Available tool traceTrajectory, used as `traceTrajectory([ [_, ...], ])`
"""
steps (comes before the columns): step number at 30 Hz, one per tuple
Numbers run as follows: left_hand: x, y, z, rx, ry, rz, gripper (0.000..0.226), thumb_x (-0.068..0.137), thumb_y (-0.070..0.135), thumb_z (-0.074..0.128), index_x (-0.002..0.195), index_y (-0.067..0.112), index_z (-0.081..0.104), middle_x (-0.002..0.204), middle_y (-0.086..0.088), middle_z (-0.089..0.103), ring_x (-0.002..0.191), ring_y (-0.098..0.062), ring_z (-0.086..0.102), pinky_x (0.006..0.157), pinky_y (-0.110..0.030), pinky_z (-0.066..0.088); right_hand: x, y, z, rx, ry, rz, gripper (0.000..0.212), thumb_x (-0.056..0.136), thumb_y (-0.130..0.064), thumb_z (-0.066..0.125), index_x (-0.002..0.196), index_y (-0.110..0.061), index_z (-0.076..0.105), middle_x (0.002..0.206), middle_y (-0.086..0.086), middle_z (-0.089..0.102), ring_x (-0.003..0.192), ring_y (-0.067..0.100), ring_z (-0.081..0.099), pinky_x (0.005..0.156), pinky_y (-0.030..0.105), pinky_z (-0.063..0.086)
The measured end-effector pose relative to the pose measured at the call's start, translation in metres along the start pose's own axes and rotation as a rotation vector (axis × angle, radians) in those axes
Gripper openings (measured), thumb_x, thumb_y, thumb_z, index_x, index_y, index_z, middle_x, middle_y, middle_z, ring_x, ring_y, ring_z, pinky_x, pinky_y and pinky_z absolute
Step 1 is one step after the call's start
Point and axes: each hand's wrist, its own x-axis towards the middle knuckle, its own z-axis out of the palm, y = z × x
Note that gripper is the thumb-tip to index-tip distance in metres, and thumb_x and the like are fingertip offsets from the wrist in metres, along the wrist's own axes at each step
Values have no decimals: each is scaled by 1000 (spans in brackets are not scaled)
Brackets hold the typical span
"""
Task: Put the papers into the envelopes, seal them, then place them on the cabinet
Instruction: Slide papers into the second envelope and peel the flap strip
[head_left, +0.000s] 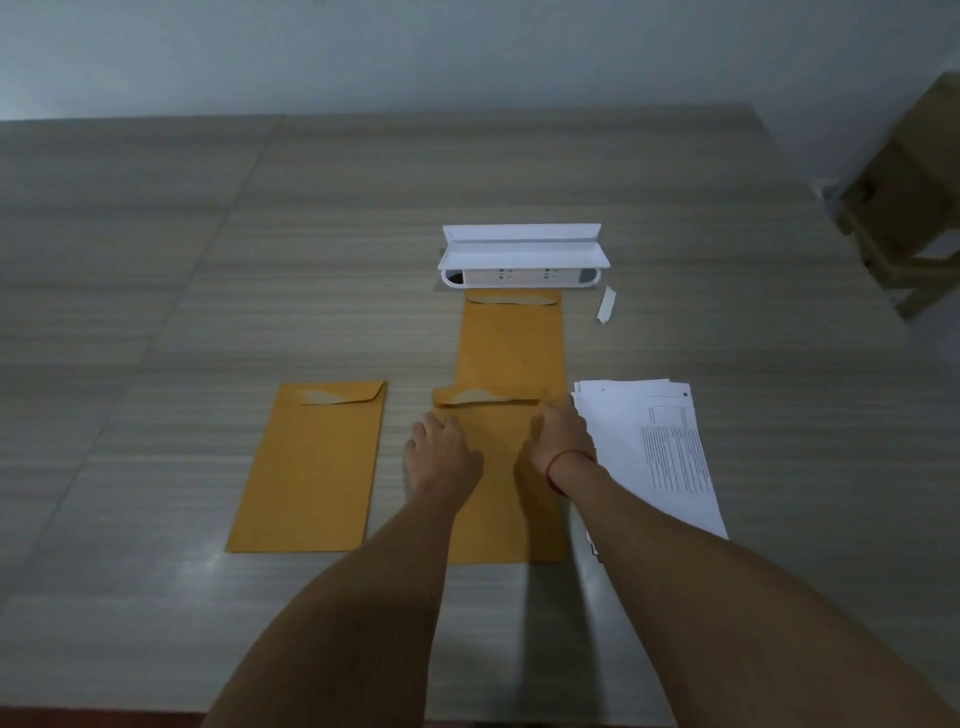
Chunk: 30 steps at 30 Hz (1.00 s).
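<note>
Three brown envelopes lie on the wood-grain table (156, 312). The middle envelope (498, 499) lies under both my hands, its flap open at the top. My left hand (441, 457) rests flat on its left part. At its upper right edge is my right hand (561, 441), with a red string at the wrist and fingers curled down. A second envelope (311, 467) lies to the left with its flap folded. A third envelope (511, 343) lies further back. A stack of printed papers (660, 452) sits to the right, touching my right hand's side.
A white plastic holder (522, 257) stands behind the far envelope. A small white strip (606, 305) lies to its right. A wooden stool (904, 197) stands beyond the table's right edge. The wall runs behind the table.
</note>
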Motion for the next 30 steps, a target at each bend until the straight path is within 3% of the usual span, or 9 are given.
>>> traceTrajectory([
  [1,2,1,1,-17,-9,19,47,89,37,54,127,11,43,127,-11,44,120,-29,43,98,-39,41,2,2,2,0,-25,-38,21,92,-9,50,110,-12,62,120,11,56,111,29,56,95,39,50],
  [3,11,5,3,-74,-27,25,51,90,37,51,133,13,37,131,-12,44,120,-30,44,98,-42,42,11,4,3,-12,-76,-117,32,92,-12,50,123,-16,55,127,12,52,119,30,51,101,42,47],
  [6,24,7,3,-163,-99,21,73,91,41,51,149,28,7,134,-14,42,121,-33,48,95,-46,45,24,1,1,-42,-183,-134,74,89,-9,54,151,-29,19,144,14,35,134,34,36,109,47,39],
  [9,38,8,-1,-177,-168,13,81,91,44,51,147,38,-6,133,-15,45,117,-34,52,92,-47,46,36,-6,-1,-61,-252,-91,87,89,-8,55,153,-36,4,142,14,37,132,34,39,105,48,43],
  [14,56,7,-6,-143,-239,-2,77,90,50,49,149,36,2,139,-13,46,123,-35,51,97,-47,46,52,-10,-1,-90,-265,-48,69,92,-20,52,151,-31,17,139,14,43,128,34,44,102,44,46],
  [18,57,8,-10,-115,-235,-5,78,89,51,51,149,35,4,137,-12,49,122,-34,52,96,-46,47,51,-10,-6,-69,-266,-71,62,94,-16,48,150,-28,24,135,14,47,124,33,48,100,44,47],
  [21,51,17,-16,-94,-195,28,75,89,49,52,149,30,10,134,-12,50,119,-34,53,94,-46,48,47,-1,-19,-8,-145,-130,42,94,-8,42,133,-20,47,122,12,57,109,29,57,89,36,50],
  [24,46,35,-20,-115,-153,55,64,89,48,52,142,19,28,131,-11,52,118,-32,53,95,-45,48,46,16,-38,107,14,-69,30,94,-4,41,112,-12,63,111,12,65,99,28,62,83,34,53],
  [30,26,91,-10,-228,-169,151,43,91,40,53,122,11,50,127,-11,54,115,-29,54,95,-43,48,39,86,-70,206,97,210,34,93,-9,48,125,-8,59,135,16,53,124,32,52,103,35,43],
])
